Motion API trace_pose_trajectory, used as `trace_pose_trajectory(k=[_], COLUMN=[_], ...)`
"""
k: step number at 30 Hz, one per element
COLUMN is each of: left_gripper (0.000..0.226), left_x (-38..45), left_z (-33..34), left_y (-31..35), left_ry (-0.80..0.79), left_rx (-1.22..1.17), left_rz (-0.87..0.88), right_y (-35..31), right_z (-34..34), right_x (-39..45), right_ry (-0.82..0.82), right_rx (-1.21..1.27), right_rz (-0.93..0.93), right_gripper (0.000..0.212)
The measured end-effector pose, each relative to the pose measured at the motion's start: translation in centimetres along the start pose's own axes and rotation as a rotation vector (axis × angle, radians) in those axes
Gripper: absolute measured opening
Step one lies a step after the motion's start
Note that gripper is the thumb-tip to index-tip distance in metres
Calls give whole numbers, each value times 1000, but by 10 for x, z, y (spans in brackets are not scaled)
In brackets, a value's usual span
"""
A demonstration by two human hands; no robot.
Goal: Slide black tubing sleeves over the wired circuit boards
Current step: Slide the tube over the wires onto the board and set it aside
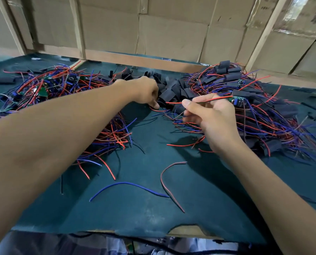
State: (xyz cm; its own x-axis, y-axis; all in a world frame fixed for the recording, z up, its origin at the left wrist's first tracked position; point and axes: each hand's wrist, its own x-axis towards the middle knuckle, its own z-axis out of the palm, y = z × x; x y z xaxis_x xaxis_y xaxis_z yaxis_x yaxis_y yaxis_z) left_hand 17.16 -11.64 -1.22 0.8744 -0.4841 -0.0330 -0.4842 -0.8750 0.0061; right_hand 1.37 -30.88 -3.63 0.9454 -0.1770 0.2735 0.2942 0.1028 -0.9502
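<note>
A wired board [236, 100] is pinched by the right hand [211, 122]; the left hand's [146, 92] curled grip reaches black sleeves [172, 89].

The right hand [211, 116] pinches a red wire whose circuit board [236, 100] sticks out beyond the knuckles. The left hand [146, 92] reaches down into the heap of black tubing sleeves [173, 89] on the green desk [144, 208], fingers curled.

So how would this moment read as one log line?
left hand: reaching into loose black sleeves | right hand: pinching wired board | sleeve: not yet on
</note>
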Motion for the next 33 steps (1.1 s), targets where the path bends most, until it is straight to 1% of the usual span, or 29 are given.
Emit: trace_pose_trajectory(k=[2,3,6,8,11,13,15,17,18,20,22,24,26,28,30,33], left_gripper=[46,46,39,34,34,24,5,7,10,25,33,37,42,47,48,48], left_x=[-2,-4,-13,-18,-22,-24,-28,-34,-38,-49,-65,-85,-104,-117,-125,-131], left_z=[-8,-11,-10,-7,-7,-8,-8,-7,-6,-4,-2,0,3,8,16,32], left_y=[-1,-1,2,7,13,15,19,23,25,31,38,46,54,62,67,69], left_ry=[-51,-54,-38,-52,-73,-90,-72,-25,13,131,281,413,498,548,621,722], left_rx=[80,125,217,236,246,263,247,172,110,-58,-266,-507,-675,-756,-799,-829], left_rz=[19,40,106,110,61,24,-1,-15,-28,-47,-44,-36,13,77,107,78], right_y=[-1,0,-2,-2,-1,-1,-2,-3,-4,-7,-11,-16,-19,-18,-16,-11], right_z=[0,-1,-1,-1,-1,-1,-1,0,1,1,0,-3,-4,-3,-1,-1], right_x=[0,0,0,0,0,0,-1,-1,-2,-2,-1,-1,0,0,-1,-3], right_ry=[-23,-37,-74,-78,-120,-134,-139,-142,-142,-157,-193,-217,-208,-200,-227,-243], right_rx=[11,23,82,107,67,42,31,36,35,34,113,246,292,268,237,172], right_rz=[7,8,21,38,33,19,7,18,25,50,115,194,224,205,166,93], right_gripper=[23,22,2,10,6,5,5,7,13,26,32,23,14,10,10,10])
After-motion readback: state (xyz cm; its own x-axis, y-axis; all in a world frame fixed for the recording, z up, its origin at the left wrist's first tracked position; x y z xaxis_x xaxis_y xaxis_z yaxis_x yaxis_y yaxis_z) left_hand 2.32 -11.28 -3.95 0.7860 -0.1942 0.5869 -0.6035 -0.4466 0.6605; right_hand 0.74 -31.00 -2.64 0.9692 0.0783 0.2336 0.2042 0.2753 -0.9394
